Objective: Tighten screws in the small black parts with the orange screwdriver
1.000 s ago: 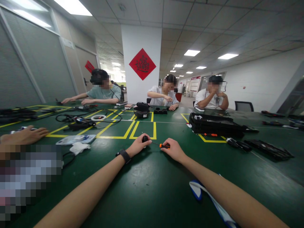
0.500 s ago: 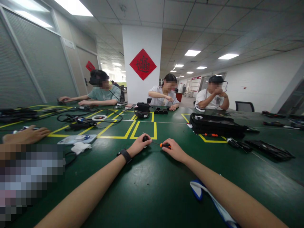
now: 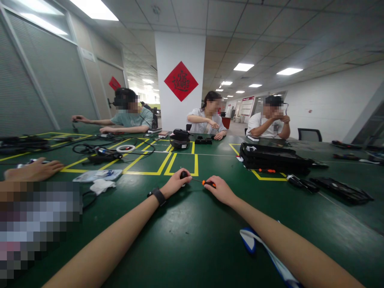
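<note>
My left hand [image 3: 175, 184], with a black watch on the wrist, is closed around a small black object [image 3: 183, 175] resting on the green table [image 3: 192, 240]. My right hand [image 3: 220, 189] grips a small screwdriver with an orange and black handle [image 3: 208, 183]. Its thin shaft points left toward the black object. Both arms stretch forward over the table, the hands about a palm's width apart.
A black tool case [image 3: 274, 157] lies at right, with more tools [image 3: 342, 189] beyond it. Cables [image 3: 99, 154], a plastic bag [image 3: 97, 175] and crumpled tissue [image 3: 100, 186] lie at left. Another person's hand [image 3: 33, 170] rests at far left. Three people sit across the table. A blue-white strap [image 3: 261, 248] lies under my right arm.
My hands stay almost still on the black object and screwdriver. The person at far left across the table has lifted and stretched out an arm.
</note>
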Demonstrator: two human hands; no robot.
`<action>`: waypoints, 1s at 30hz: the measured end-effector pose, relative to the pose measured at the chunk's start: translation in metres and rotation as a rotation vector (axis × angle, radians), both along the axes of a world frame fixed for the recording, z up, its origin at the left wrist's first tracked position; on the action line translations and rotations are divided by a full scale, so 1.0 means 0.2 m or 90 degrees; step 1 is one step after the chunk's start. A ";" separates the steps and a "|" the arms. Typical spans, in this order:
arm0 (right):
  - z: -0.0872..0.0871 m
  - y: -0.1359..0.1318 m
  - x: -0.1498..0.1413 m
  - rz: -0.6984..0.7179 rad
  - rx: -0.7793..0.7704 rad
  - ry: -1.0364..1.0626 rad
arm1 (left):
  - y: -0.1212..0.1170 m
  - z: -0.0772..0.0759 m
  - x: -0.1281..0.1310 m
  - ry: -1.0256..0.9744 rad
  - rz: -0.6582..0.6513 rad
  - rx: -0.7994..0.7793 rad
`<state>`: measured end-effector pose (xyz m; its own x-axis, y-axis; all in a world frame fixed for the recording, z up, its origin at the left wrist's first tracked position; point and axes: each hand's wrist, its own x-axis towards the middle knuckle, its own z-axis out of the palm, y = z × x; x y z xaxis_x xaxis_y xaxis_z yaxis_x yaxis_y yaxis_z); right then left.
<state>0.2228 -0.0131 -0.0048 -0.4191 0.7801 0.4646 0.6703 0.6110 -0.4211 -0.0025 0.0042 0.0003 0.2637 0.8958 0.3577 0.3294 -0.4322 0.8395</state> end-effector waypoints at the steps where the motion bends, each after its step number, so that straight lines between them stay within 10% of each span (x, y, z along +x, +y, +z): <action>1: 0.00 0.00 0.00 0.000 -0.001 0.005 | 0.00 0.00 0.00 0.000 -0.001 0.001; 30: -0.01 0.00 0.00 0.008 0.037 -0.048 | 0.00 0.01 0.00 0.014 -0.005 0.015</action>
<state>0.2222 -0.0133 -0.0073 -0.4641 0.7472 0.4757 0.6913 0.6413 -0.3330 -0.0027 0.0043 0.0015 0.2792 0.8848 0.3729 0.3444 -0.4548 0.8213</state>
